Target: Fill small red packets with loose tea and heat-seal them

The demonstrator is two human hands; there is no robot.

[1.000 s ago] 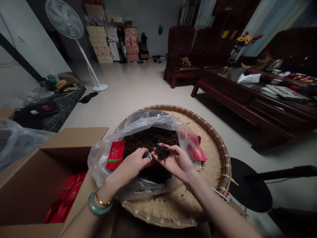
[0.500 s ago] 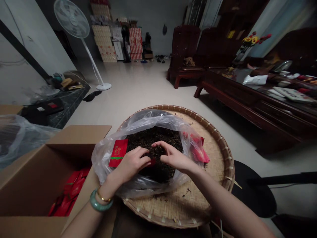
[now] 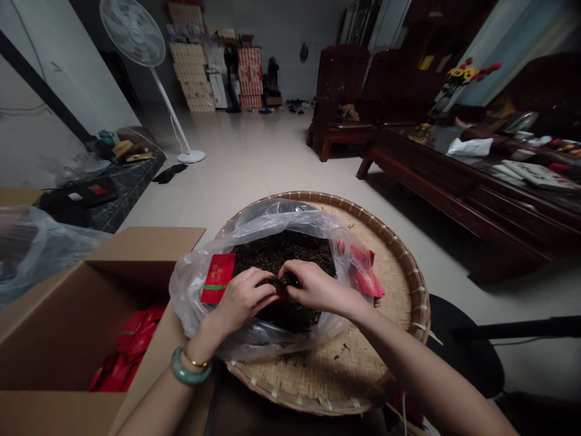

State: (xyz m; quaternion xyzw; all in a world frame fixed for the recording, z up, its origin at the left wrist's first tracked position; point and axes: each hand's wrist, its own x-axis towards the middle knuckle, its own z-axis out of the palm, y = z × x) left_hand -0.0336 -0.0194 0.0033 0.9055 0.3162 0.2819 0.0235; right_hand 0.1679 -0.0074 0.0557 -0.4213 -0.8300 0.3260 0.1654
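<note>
Hiding red item (image 3: 281,295) mostly, L hand (image 3: 249,297) & R hand (image 3: 313,284) curl o/ dark leaves (image 3: 295,243); can't tell grips

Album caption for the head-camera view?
Left hand and right hand over tea leaves in a plastic bag, bamboo tray beneath.

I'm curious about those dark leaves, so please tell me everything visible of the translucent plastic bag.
The translucent plastic bag looks thin and wrinkled, its wide mouth open upward, edges slumped outward. It sits on the round woven tray, with dark, dried-looking leaves inside. A red packet lies at the bag's left edge. The left hand and right hand are over its opening; whether they touch it is unclear.
</note>
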